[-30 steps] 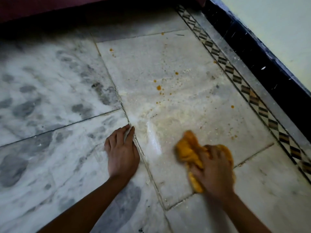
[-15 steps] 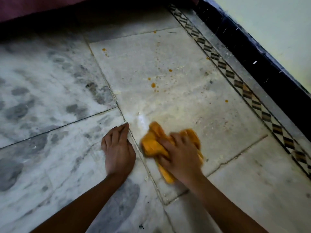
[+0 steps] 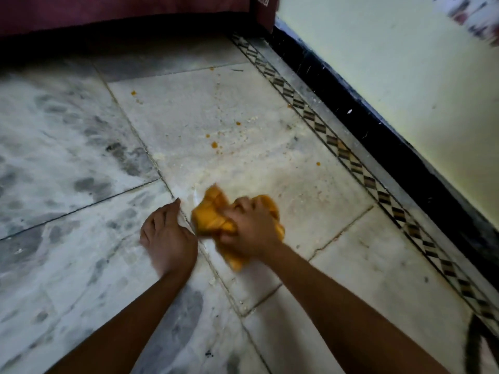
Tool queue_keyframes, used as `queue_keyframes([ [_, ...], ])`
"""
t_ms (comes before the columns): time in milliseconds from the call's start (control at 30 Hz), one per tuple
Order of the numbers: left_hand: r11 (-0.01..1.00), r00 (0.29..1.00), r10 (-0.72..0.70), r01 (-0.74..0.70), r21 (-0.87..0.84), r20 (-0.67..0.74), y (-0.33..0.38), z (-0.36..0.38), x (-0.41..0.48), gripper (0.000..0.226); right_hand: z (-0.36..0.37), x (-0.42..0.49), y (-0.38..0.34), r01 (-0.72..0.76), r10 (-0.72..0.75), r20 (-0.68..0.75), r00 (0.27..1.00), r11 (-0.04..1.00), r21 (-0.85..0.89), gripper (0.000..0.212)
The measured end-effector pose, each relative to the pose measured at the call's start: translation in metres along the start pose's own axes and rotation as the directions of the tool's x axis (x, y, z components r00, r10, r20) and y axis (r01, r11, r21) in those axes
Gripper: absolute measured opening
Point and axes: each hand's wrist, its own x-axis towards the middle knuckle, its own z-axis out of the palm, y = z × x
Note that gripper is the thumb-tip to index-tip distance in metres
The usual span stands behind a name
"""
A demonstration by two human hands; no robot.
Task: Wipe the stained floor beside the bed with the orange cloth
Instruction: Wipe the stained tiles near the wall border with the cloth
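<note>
right hand point(image 3: 249, 229) curled over the bunched orange cloth point(image 3: 212, 215), pressing it to the floor point(image 3: 310, 195). cloth bulges out ahead of the knuckles. left hand point(image 3: 167, 237) just beside, flat on tile, holding nothing. cloth looks soft, light, limp: best gripped as a wad, palm on top. orange spots point(image 3: 214, 144) ahead of the hand, unwiped.

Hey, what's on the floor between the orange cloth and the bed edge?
In the head view, the pale tile between the orange cloth and the bed carries small orange spots and pale crumbly smears, not yet wiped.
</note>
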Motion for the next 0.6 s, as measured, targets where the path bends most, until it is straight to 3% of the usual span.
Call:
queue_keyframes([
  [67, 0.991, 0.995, -0.098, 0.097, -0.097, -0.012, 0.008, 0.001, 0.002, 0.059, 0.003, -0.035, 0.003, 0.164, -0.164, -0.049, 0.985, 0.986, -0.010, 0.059],
  [100, 0.984, 0.992, -0.126, 0.124, -0.127, -0.002, 0.012, 0.000, 0.000, 0.058, 0.006, -0.048, 0.015, 0.163, -0.163, 0.006, 0.987, 0.986, -0.026, 0.063],
  [167, 0.983, 0.989, -0.138, 0.142, -0.117, 0.043, 0.021, 0.001, -0.003, 0.057, 0.000, -0.057, 0.044, -0.002, 0.010, 0.150, 0.989, 0.999, -0.052, 0.069],
  [267, 0.995, 0.983, -0.082, 0.090, -0.042, 0.166, 0.041, -0.003, -0.003, 0.059, -0.047, -0.040, 0.100, -0.392, 0.407, 0.204, 0.891, 0.913, -0.111, 0.069],
  [333, 0.994, 0.957, 0.104, -0.090, -0.067, 0.269, 0.055, -0.009, 0.005, 0.056, -0.105, -0.028, 0.131, -0.383, 0.405, 0.233, 0.884, 0.914, -0.137, 0.068],
  [367, 0.977, 0.915, 0.211, -0.190, -0.094, 0.343, 0.063, -0.015, 0.011, 0.053, -0.136, -0.031, 0.137, -0.324, 0.351, 0.255, 0.901, 0.935, -0.142, 0.066],
  [433, 0.937, 0.756, 0.336, -0.327, -0.120, 0.562, 0.088, -0.031, 0.025, 0.047, -0.185, -0.048, 0.145, -0.185, 0.220, 0.305, 0.926, 0.973, -0.141, 0.054],
  [533, 0.820, 0.445, 0.311, -0.572, 0.000, 0.840, 0.136, -0.058, 0.042, 0.044, -0.204, -0.084, 0.150, -0.121, 0.163, 0.459, 0.873, 0.985, -0.120, 0.048],
  [600, 0.674, 0.318, 0.246, -0.735, 0.074, 0.916, 0.165, -0.072, 0.045, 0.047, -0.163, -0.088, 0.154, -0.179, 0.211, 0.488, 0.847, 0.978, -0.112, 0.062],
])
